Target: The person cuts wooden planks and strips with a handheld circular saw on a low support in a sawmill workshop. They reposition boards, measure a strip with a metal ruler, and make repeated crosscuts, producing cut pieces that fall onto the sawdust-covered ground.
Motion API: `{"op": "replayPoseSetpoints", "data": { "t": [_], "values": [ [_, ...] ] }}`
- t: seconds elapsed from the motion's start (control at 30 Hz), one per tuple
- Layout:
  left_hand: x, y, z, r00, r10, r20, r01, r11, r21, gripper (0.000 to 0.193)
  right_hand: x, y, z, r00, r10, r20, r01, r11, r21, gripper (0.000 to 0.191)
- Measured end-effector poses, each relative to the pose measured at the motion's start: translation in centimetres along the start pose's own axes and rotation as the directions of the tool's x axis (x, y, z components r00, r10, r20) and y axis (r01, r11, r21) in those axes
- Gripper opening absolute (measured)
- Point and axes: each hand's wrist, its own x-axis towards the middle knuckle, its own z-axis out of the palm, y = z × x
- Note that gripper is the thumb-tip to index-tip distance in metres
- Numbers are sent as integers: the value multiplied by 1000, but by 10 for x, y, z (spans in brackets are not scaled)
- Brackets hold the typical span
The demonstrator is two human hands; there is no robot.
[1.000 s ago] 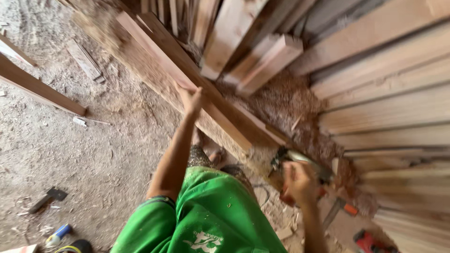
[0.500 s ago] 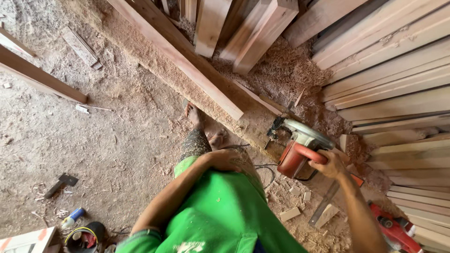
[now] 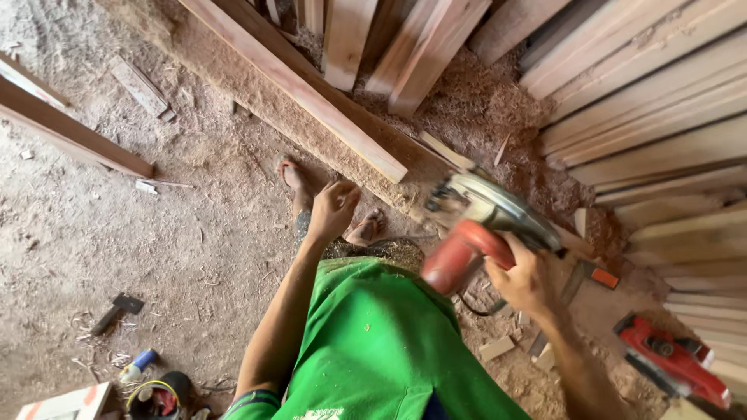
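While the right hand (image 3: 527, 281) grips the red handle of a circular saw (image 3: 478, 225), held off the floor beside the plank (image 3: 311, 93) | left hand (image 3: 333, 208) loosely curled, empty, near plank's end | step: carrying saw to cut; next needs blade squared on plank | sawdust-covered dirt floor (image 3: 117, 257), stacked boards (image 3: 646, 101), second red power tool (image 3: 673, 359).

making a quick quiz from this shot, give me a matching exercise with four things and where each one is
Things:
1. circular saw
2. left hand
3. hammer
4. red power tool

Places:
A. lying on the sawdust floor at the lower left
B. lying at the lower right beside the stacked boards
C. empty, fingers curled, above a foot
D. gripped in the right hand

Pairs: 1-D, 2-C, 3-A, 4-B
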Motion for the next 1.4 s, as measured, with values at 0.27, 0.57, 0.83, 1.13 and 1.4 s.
{"op": "replayPoseSetpoints", "data": {
  "t": [0.27,0.57,0.83,1.13,1.4],
  "values": [
    [36,23,30,982,-59,180,113,946,-304,92,1,-66,58,968,-99,-229,140,976,169,36],
    [28,22,17,979,-81,187,152,901,-406,78,12,-43,95,994,-107,11,98,941,325,22],
    [32,26,8,982,-43,183,99,946,-309,72,14,-35,108,997,-77,-4,75,959,273,25],
    [47,8,-2,981,64,181,5,934,-358,60,31,-52,110,1000,7,-30,-1,977,215,25],
    [62,15,-33,969,-29,245,103,950,-295,64,55,-78,115,998,59,-8,-56,972,229,21]
  ]
}}
